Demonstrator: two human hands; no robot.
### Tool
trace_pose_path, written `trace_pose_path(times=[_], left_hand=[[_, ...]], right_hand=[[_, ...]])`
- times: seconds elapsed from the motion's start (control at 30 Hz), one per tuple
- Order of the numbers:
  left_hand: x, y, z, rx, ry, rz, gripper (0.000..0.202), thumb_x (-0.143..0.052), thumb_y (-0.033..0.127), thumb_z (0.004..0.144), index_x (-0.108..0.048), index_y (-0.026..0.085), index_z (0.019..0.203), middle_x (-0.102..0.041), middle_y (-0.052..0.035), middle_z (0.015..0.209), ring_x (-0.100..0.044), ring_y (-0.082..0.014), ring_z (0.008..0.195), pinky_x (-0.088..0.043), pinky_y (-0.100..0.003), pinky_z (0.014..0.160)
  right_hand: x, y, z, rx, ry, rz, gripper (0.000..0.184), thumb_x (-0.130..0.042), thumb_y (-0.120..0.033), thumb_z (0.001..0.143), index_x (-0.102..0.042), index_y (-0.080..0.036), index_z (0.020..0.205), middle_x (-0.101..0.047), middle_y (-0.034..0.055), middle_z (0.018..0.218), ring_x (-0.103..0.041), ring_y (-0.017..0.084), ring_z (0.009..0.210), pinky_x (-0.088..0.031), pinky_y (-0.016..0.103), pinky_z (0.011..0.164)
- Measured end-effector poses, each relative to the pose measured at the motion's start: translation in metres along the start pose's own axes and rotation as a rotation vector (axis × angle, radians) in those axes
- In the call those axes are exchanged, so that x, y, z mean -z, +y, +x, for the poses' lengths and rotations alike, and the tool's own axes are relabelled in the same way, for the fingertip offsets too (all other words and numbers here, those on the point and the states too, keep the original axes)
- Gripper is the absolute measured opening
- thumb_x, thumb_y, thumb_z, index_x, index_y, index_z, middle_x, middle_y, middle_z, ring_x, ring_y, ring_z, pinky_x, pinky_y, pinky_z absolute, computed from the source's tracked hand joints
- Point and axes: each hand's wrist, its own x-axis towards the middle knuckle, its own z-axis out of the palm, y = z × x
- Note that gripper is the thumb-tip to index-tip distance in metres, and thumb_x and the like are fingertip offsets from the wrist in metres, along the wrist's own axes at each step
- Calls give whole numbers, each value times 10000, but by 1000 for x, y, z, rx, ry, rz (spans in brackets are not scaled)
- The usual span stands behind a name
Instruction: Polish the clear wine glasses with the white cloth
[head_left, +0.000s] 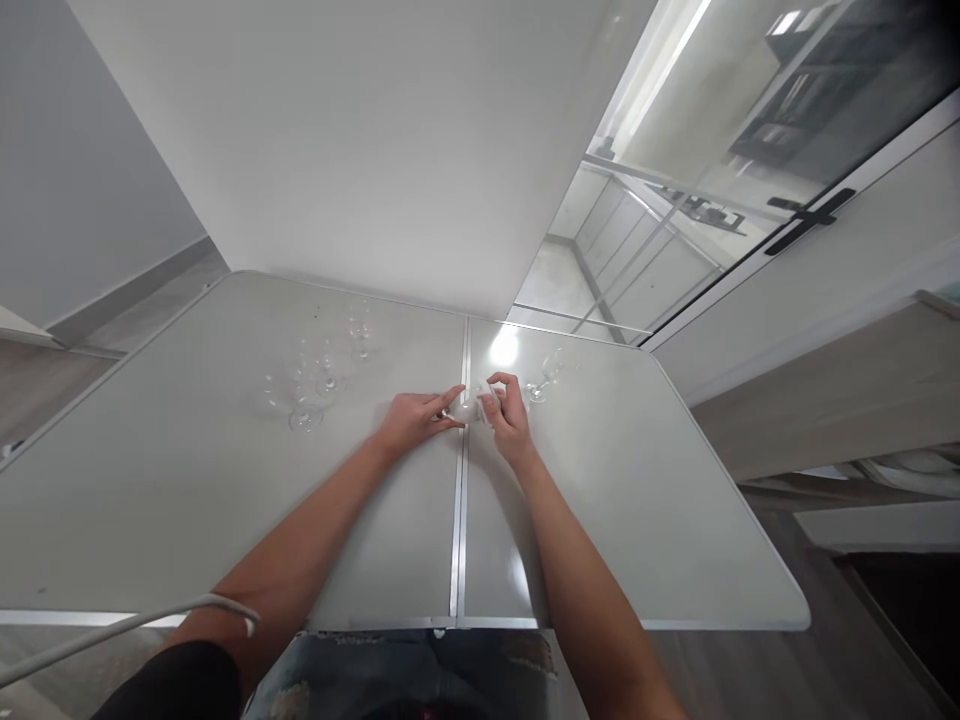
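Over the table's centre seam, my left hand (412, 420) is closed on a small clear stemmed glass (465, 409), its thumb and fingers at the glass's left end. The glass lies tilted on its side between my hands. A white cloth or tissue (484, 402) is pinched in my right hand (513, 418), pressed against the other end of the glass. My fingers partly cover both things. Just beyond my right hand stands another clear stemmed glass (538, 391). To the left are several more, among them a near glass (306, 416) and a far glass (363, 351).
The pale folding table (375, 560) has a metal seam (459, 540) down its middle. A white panel (375, 150) rises at its far edge. At right is a glass door with a black handle (810, 220). A white cable (112, 630) crosses the lower left.
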Motion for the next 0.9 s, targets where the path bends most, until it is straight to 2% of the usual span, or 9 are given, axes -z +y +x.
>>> trace_pose_path(times=[0.17, 0.23, 0.3, 0.4, 0.47, 0.57, 0.67, 0.77, 0.9], left_hand=[[1, 1, 2, 13, 25, -45, 581, -682, 595, 859, -632, 307, 1361, -747, 14, 739, -675, -106, 644, -403, -210, 598], [-1, 0, 1, 13, 52, -35, 574, -701, 574, 852, -634, 314, 1359, -746, 19, 738, -674, -104, 639, -401, -213, 593], [-3, -1, 0, 13, 90, -14, 570, -712, 559, 850, -638, 310, 1358, -746, 20, 735, -671, -102, 630, -394, -218, 581], [-6, -1, 0, 58, 178, -1, 555, -718, 554, 849, -664, 288, 1333, -733, 19, 693, -645, -97, 584, -393, -220, 570], [-7, 0, 2, 109, 240, -10, 564, -725, 563, 838, -674, 276, 1321, -719, 25, 666, -617, -90, 549, -400, -216, 565], [-6, 1, 4, 155, 286, -31, 592, -743, 585, 806, -684, 274, 1306, -705, 31, 660, -590, -83, 530, -411, -209, 559], [-4, 2, 6, 195, 308, -69, 610, -757, 595, 784, -691, 266, 1293, -678, 36, 650, -572, -77, 532, -436, -200, 578], [0, 1, 7, 296, 360, -182, 657, -765, 597, 777, -660, 262, 1333, -654, 38, 683, -537, -67, 543, -467, -189, 609], [5, 2, 7, 303, 349, -383, 683, -802, 572, 747, -653, 255, 1333, -615, 53, 686, -450, -57, 535, -467, -185, 595]], right_hand=[[4, 3, -3, 192, 135, -282, 236, -582, -457, 938, -581, -254, 1059, -537, -18, 698, -486, 176, 642, -452, 410, 828], [3, -1, -1, 117, 128, -207, 241, -572, -466, 946, -574, -262, 1076, -533, -25, 683, -479, 169, 617, -462, 382, 756], [0, -9, 1, -33, 119, -2, 267, -541, -486, 969, -515, -286, 1145, -511, -50, 650, -454, 151, 560, -416, 303, 598], [-2, -21, 3, -159, 214, 254, 311, -547, -525, 966, -448, -314, 1173, -519, -73, 649, -441, 129, 522, -341, 238, 505], [-1, -25, 5, -127, 300, 302, 379, -659, -501, 905, -463, -316, 1171, -585, -56, 764, -521, 127, 618, -399, 230, 556], [4, -24, 9, -84, 276, 271, 417, -819, -392, 780, -570, -269, 1091, -616, -28, 897, -584, 133, 793, -468, 236, 691], [8, -14, 14, -143, 357, 365, 272, -761, -432, 823, -634, -216, 929, -629, -15, 861, -592, 129, 795, -483, 246, 740], [8, -5, 17, -249, 504, 548, 310, -726, -497, 820, -624, -222, 919, -645, -16, 859, -606, 132, 778, -501, 257, 734], [-3, 0, 15, -323, 433, 484, 367, -794, -473, 758, -561, -225, 896, -596, -37, 817, -578, 122, 727, -508, 244, 700]])
